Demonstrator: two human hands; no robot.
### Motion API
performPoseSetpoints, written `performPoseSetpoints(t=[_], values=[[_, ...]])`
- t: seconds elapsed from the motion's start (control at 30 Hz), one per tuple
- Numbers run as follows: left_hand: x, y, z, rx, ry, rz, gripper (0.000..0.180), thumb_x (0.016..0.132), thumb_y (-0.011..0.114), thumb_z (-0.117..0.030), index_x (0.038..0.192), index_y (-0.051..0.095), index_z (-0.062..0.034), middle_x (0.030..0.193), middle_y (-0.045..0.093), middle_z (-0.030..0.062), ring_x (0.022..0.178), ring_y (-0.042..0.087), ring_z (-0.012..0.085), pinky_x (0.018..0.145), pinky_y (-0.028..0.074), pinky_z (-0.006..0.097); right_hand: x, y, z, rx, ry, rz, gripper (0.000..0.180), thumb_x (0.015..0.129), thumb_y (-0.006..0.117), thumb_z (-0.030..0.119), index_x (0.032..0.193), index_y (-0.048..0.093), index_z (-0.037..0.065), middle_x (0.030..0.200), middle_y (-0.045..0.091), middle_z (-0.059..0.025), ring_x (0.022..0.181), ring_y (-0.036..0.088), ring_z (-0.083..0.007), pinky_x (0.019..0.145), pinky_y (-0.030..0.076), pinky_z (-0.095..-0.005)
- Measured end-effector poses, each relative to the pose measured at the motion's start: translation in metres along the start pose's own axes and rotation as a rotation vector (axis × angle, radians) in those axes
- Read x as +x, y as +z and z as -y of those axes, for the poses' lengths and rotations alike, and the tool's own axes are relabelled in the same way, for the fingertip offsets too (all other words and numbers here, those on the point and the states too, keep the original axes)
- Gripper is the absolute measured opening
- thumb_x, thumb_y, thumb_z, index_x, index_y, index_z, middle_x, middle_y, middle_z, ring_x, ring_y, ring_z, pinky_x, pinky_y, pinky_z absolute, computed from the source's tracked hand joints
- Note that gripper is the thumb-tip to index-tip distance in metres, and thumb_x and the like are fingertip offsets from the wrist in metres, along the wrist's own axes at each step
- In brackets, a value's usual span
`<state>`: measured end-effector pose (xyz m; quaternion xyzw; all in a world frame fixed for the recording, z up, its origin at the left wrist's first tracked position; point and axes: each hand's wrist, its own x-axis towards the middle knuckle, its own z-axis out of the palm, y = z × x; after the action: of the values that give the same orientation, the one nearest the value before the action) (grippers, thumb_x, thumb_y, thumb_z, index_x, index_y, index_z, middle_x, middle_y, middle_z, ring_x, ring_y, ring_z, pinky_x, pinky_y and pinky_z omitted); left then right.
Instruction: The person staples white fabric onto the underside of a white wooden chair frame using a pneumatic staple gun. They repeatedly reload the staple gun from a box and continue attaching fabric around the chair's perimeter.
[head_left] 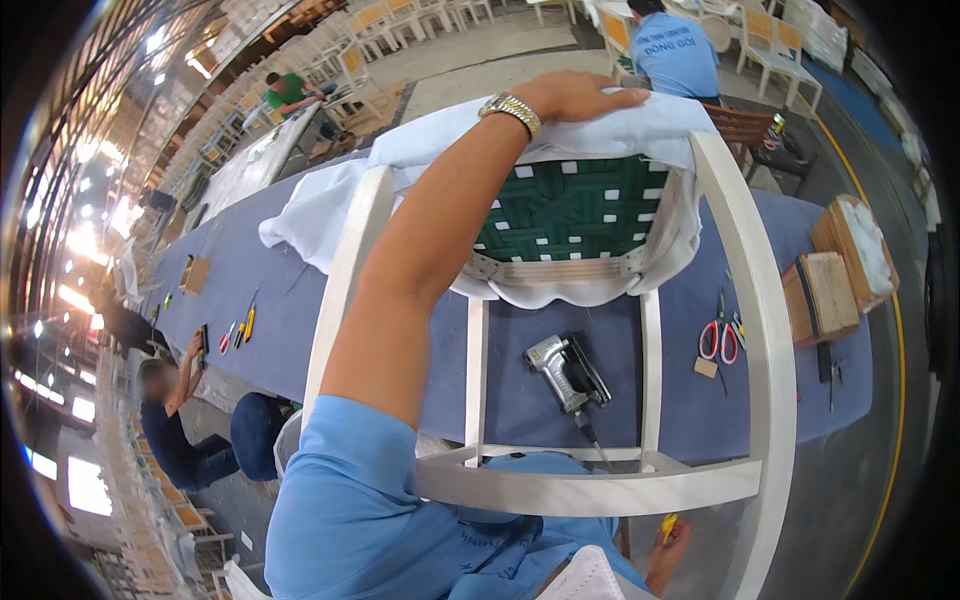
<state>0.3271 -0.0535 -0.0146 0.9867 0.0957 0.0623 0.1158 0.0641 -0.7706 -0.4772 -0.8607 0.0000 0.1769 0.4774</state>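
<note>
A white-painted wooden chair frame [770,330] lies tipped on the long blue-covered table [250,290], the underside of its seat facing me with green webbing [575,210] showing. White fabric [320,215] is draped around the seat. My left hand [575,95], a metal watch on its wrist, lies flat on the fabric at the seat's far edge. My right hand [668,548] is low, beneath the frame's near rail, closed around a small yellow object [668,525]. A grey pneumatic stapler [568,372] lies on the table inside the frame.
Red-handled scissors [718,340] and wooden boxes [822,295] sit on the table to the right. Small hand tools [240,328] lie further left. A person [172,425] sits at the left, and two others [672,50] work at the back among stacked chairs.
</note>
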Motion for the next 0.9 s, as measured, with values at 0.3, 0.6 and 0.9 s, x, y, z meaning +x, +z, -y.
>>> performPoseSetpoints(t=[0.3, 0.6, 0.9], values=[[-0.01, 0.002, 0.008, -0.055, 0.14, -0.018, 0.087, 0.093, 0.041, -0.077, 0.143, 0.056, -0.0067, 0.139, 0.06, 0.0231, 0.131, 0.057, 0.037, 0.11, 0.042, 0.042, -0.012, 0.069, 0.2, -0.165, -0.393, 0.23, 0.041, 0.08, 0.075, 0.006, 0.12, 0.064, 0.001, 0.11, 0.067, -0.0197, 0.107, 0.065, -0.0368, 0.095, 0.05, -0.0453], [-0.025, -0.003, -0.01, 0.155, 0.173, -0.037, 0.109, 0.069, 0.069, -0.08, 0.151, 0.046, -0.012, 0.138, 0.059, 0.024, 0.127, 0.058, 0.0411, 0.106, 0.045, 0.051, 0.13, 0.179, 0.402, 0.512, -0.614, 0.018, 0.044, 0.091, 0.076, 0.017, 0.127, 0.057, 0.001, 0.104, 0.068, -0.0159, 0.089, 0.069, -0.0233, 0.08, 0.055, -0.0325], [-0.036, 0.004, -0.019, 0.227, 0.108, -0.084, 0.111, 0.065, 0.077, -0.07, 0.154, 0.04, -0.0137, 0.146, 0.054, 0.0195, 0.131, 0.054, 0.0404, 0.107, 0.042, 0.055, 0.207, 0.182, 0.509, 0.42, -1.041, -0.181, 0.042, 0.094, 0.07, 0.01, 0.133, 0.056, 0.002, 0.108, 0.068, -0.0171, 0.093, 0.07, -0.0284, 0.082, 0.055, -0.0332]])
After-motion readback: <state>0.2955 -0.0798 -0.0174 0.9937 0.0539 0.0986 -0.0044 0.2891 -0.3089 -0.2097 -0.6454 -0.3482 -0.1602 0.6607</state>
